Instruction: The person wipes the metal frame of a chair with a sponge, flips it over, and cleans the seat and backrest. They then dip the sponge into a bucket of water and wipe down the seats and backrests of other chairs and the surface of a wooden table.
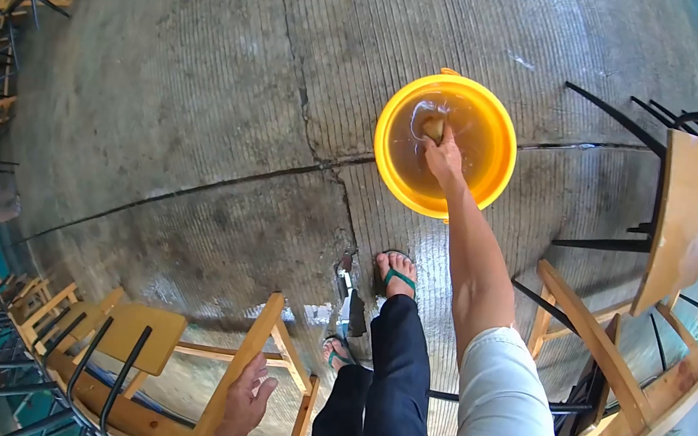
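A yellow bucket (pixel 382 164) stands on the grey ribbed floor, holding murky brown water (pixel 410 150). My right hand (pixel 444 155) reaches down into it, thumb and fingers closed round a small brown lump (pixel 433 128) at the water's surface. Ripples ring the lump, and I cannot tell what it is. Lower in view, my left hand (pixel 249 396) hangs beside a slanted wooden leg (pixel 242 365), its fingers apart and nothing in them.
Wooden chairs with black metal legs (pixel 683 212) crowd the right side. More chairs (pixel 139 335) and wooden frames line the lower left and far left edge. A dark crack (pixel 217 183) crosses the floor. My sandalled foot (pixel 398 273) is just below the bucket.
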Tool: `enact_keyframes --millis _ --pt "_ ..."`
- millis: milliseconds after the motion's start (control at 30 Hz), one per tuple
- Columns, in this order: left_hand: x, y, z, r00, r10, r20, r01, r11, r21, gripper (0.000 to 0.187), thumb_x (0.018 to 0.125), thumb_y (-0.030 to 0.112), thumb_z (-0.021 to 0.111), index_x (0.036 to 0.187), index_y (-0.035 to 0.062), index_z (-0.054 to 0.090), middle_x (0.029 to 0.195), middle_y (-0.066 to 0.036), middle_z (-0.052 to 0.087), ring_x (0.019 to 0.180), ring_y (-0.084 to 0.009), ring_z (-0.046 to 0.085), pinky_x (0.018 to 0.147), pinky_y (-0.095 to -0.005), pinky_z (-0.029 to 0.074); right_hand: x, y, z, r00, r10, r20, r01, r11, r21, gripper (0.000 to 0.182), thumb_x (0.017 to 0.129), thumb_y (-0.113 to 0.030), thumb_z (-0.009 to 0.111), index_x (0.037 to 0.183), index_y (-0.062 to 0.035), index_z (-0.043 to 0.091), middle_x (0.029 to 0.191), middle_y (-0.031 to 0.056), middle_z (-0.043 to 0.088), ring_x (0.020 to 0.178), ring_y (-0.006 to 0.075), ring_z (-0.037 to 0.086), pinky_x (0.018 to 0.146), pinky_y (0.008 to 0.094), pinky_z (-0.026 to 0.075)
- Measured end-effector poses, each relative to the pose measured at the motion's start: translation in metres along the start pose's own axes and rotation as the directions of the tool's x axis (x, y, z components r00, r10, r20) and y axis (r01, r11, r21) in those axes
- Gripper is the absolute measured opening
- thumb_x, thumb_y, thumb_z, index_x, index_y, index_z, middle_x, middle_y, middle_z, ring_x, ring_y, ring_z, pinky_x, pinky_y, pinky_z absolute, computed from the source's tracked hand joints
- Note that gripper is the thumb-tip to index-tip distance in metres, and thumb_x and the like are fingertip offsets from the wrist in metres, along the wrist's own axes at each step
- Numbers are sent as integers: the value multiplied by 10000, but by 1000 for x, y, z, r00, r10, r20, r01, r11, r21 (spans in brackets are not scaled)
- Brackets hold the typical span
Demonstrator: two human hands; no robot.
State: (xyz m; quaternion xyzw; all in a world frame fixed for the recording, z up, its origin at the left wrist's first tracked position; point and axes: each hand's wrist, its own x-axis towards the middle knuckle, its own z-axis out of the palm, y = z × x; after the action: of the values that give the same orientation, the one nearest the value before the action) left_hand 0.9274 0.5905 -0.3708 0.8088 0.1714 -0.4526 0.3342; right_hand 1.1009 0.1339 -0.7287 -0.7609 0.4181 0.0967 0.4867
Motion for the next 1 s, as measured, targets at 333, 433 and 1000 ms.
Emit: enact_keyframes --millis 333,433,1000 --pt "113 127 16 987 154 35 -150 985 -90 615 991 156 630 1519 2 355 1475 -266 472 1306 -307 543 1085 -373 441 -10 -40 -31 896 171 410 -409 -42 912 553 898 -633 570 1149 -142 610 945 114 680 672 257 630 504 358 514" --pt "131 154 28 972 232 40 -226 967 -120 604 990 172 634 1513 14 374 1461 -255 494 1295 -305 556 1077 -372 448 -20 -79 -54 920 271 283 -318 93 944 276 872 -276 719 1069 -122 604 809 75 638 533 184 581 419 263 444" --pt "154 151 37 975 188 117 -178 980 -88 587 1013 243 610 1495 -9 390 1438 -270 512 1300 -316 552 1074 -379 449 14 19 -16 831 452 324 -467 249 849 661 853 -260 783 1409 -101 464 1242 146 604 1080 321 619 896 554 531"
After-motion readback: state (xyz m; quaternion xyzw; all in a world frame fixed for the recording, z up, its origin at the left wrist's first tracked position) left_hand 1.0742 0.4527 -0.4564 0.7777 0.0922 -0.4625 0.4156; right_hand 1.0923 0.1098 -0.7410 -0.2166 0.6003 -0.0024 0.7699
